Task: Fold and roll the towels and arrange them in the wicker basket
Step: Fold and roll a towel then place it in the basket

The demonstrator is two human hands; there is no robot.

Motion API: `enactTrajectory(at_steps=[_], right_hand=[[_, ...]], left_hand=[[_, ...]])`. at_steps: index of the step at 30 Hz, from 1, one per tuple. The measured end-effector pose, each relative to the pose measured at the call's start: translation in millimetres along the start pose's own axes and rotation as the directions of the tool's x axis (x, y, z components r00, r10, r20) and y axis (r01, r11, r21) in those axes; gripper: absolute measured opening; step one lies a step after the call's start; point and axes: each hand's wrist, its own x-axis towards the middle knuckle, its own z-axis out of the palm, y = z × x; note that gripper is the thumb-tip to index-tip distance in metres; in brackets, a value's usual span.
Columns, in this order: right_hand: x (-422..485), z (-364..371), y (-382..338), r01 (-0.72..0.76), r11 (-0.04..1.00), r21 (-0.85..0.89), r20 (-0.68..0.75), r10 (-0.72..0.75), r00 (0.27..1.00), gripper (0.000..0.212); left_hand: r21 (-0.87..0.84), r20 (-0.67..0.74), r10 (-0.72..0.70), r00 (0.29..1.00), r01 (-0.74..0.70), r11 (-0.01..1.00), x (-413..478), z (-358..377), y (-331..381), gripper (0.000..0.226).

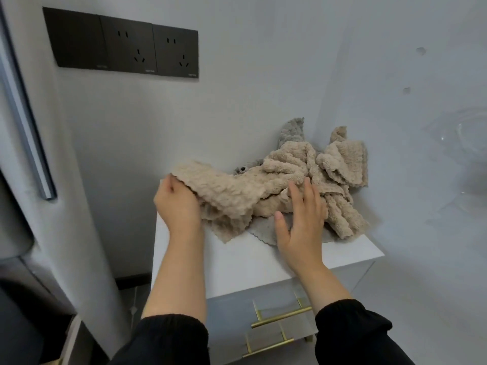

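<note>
A heap of crumpled towels lies on top of a small white cabinet (237, 256). Most of the heap is beige towel (287, 167); a grey towel (291, 130) pokes up behind it and shows underneath at the front. My left hand (176, 204) grips the left end of a beige towel, fingers curled into the cloth, lifting that end a little. My right hand (300, 225) lies flat with straight fingers on the middle of the heap, partly over the grey cloth. No wicker basket is in view.
The cabinet stands against a grey wall in a corner, with gold drawer handles (279, 316) on its front. Black wall sockets (123, 44) sit high on the left. A tall grey door with a long handle (26, 122) is at far left. A clear glass bowl (466, 138) is at the right edge.
</note>
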Motion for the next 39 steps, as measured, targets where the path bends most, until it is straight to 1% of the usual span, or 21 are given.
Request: enactTrajectory(at_steps=[3, 4, 5, 7, 9, 11, 14, 15, 17, 20, 23, 25, 27, 29, 30, 31, 33, 34, 36, 37, 39], right_hand=[[3.2, 1.3, -7.6, 0.026, 0.987, -0.161, 0.208, 0.008, 0.978, 0.071], [5.5, 3.6, -9.6, 0.062, 0.971, -0.232, 0.276, 0.005, 0.961, 0.073], [7.6, 7.6, -11.4, 0.107, 0.951, -0.290, 0.326, -0.007, 0.945, 0.075], [9.3, 17.5, -13.7, 0.163, 0.918, -0.360, 0.388, -0.012, 0.922, 0.077], [8.8, 34.6, -10.0, 0.215, 0.882, -0.418, 0.412, -0.027, 0.911, 0.078], [13.7, 50.2, -1.3, 0.276, 0.830, -0.485, 0.413, -0.060, 0.909, 0.073], [39.0, 60.3, 18.4, 0.371, 0.733, -0.570, 0.486, -0.063, 0.871, 0.070], [48.6, 61.1, 25.7, 0.403, 0.708, -0.580, 0.513, -0.067, 0.856, 0.066], [65.4, 61.0, 40.6, 0.430, 0.675, -0.599, 0.530, -0.068, 0.845, 0.062], [82.2, 59.6, 55.4, 0.425, 0.644, -0.636, 0.542, -0.019, 0.840, 0.072], [91.8, 61.2, 58.9, 0.461, 0.594, -0.659, 0.591, 0.029, 0.806, 0.057], [89.8, 63.9, 57.7, 0.474, 0.591, -0.652, 0.593, 0.009, 0.805, 0.054], [76.5, 62.7, 50.6, 0.426, 0.671, -0.606, 0.500, -0.096, 0.861, 0.053], [54.2, 57.7, 37.1, 0.339, 0.803, -0.490, 0.325, -0.192, 0.926, 0.049], [43.3, 54.0, 29.8, 0.285, 0.866, -0.410, 0.246, -0.196, 0.949, 0.044], [31.6, 47.7, 22.1, 0.216, 0.921, -0.324, 0.179, -0.164, 0.970, 0.037], [17.9, 27.4, 2.0, -0.018, 0.996, -0.093, 0.123, 0.029, 0.992, 0.030], [15.2, 14.0, -9.0, -0.170, 0.984, 0.057, 0.165, 0.158, 0.974, 0.027], [14.3, -13.7, -29.7, -0.437, 0.843, 0.314, 0.366, 0.318, 0.875, 0.025], [13.3, -25.5, -37.1, -0.505, 0.773, 0.384, 0.436, 0.331, 0.837, 0.024], [4.9, -48.7, -46.2, -0.596, 0.654, 0.466, 0.549, 0.315, 0.774, 0.022]], left_hand=[[-0.305, -0.043, -0.146, 0.988, 0.126, 0.944, 13.7, -12.7, 18.5, 0.028], [-0.330, -0.058, -0.158, 0.986, 0.130, 0.935, 16.0, -16.8, 21.6, 0.028], [-0.287, -0.073, -0.153, 0.986, 0.126, 0.950, 15.7, -21.1, 25.4, 0.028], [-0.087, -0.112, -0.125, 0.986, 0.116, 0.989, 13.3, -25.5, 26.2, 0.030], [0.000, -0.125, -0.122, 0.985, 0.123, 0.992, 10.0, -26.0, 21.8, 0.033], [-0.009, -0.119, -0.174, 0.978, 0.174, 0.985, 5.3, -23.9, 21.7, 0.034], [-0.284, -0.034, -0.348, 0.937, 0.324, 0.902, -1.6, -17.3, 25.4, 0.033], [-0.324, -0.005, -0.400, 0.917, 0.377, 0.868, -3.3, -14.5, 25.5, 0.033], [-0.317, 0.036, -0.456, 0.889, 0.443, 0.839, -7.6, -9.0, 24.8, 0.032], [-0.253, 0.088, -0.448, 0.890, 0.455, 0.854, -11.8, -4.1, 21.0, 0.030], [-0.212, 0.113, -0.453, 0.884, 0.467, 0.858, -5.6, -6.0, 16.5, 0.029], [-0.143, 0.182, -0.458, 0.870, 0.484, 0.863, -3.9, -8.9, 17.3, 0.021], [0.010, 0.292, -0.446, 0.846, 0.463, 0.886, -9.1, -11.3, 25.3, 0.013], [0.114, 0.364, -0.436, 0.823, 0.425, 0.898, -18.5, -12.8, 36.7, 0.015], [0.139, 0.385, -0.426, 0.819, 0.404, 0.904, -22.4, -12.9, 41.8, 0.014], [0.165, 0.406, -0.414, 0.815, 0.380, 0.910, -24.8, -14.2, 44.0, 0.013], [0.245, 0.448, -0.387, 0.806, 0.306, 0.920, -29.9, -14.6, 46.3, 0.009], [0.337, 0.458, -0.371, 0.808, 0.229, 0.913, -32.6, -14.2, 44.9, 0.007], [0.496, 0.453, -0.314, 0.835, 0.057, 0.867, -42.8, -13.4, 42.4, 0.010], [0.524, 0.447, -0.288, 0.847, 0.012, 0.851, -49.4, -13.2, 42.6, 0.013], [0.524, 0.475, -0.290, 0.831, -0.002, 0.852, -61.7, -13.3, 43.5, 0.014]])
